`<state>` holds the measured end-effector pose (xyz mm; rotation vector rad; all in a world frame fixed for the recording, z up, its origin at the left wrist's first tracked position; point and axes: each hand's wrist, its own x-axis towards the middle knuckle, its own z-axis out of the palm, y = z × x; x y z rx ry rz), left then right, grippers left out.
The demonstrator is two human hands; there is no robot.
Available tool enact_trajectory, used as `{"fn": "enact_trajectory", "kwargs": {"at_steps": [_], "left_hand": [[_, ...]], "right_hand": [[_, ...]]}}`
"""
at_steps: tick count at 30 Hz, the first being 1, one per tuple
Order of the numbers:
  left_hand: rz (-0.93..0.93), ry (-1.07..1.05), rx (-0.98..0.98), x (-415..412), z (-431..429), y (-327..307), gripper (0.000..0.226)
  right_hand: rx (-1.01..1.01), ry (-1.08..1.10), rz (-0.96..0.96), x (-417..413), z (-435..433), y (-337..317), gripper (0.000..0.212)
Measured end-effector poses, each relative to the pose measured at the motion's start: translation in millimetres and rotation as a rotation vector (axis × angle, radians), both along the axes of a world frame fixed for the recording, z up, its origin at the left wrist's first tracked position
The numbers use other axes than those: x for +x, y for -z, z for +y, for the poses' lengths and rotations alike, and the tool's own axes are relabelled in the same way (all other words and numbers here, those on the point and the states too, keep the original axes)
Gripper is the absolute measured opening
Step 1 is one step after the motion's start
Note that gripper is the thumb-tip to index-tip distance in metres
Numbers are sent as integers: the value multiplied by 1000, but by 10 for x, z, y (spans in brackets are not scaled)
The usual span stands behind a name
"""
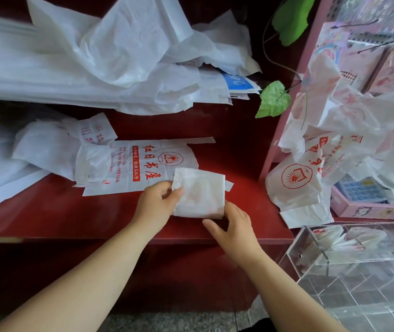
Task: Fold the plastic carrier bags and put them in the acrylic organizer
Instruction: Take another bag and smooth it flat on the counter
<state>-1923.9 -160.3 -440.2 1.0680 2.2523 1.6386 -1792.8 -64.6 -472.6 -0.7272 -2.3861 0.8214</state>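
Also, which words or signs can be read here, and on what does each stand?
"红日书屋": large red characters on the flat bag.
"教辅文具等": probably, white on its red strip.
Small red print on the flat bag, small bag and hanging bags: too blurred.
Folded bag: nothing readable.
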Motion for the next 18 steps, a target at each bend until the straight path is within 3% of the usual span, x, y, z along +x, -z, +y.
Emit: {"fn": "enact_trajectory", "kwargs": {"at_steps": [5,10,13,18], "left_hand": [[79,-114,-116,-204,405,-50,41],[191,-192,-373,-303,566,138,37],[99,-163,-354,-317,590,183,21],[-43,-96,-233,-236,438,150,56]], "right_hand": [[-232,174,-12,-171,165,-111,24],[-102,302,-120,-344,210,-68,33],[-34,315,-147,-362,201,-49,39],[-40,364,-156,-418,248,-53,40]]}}
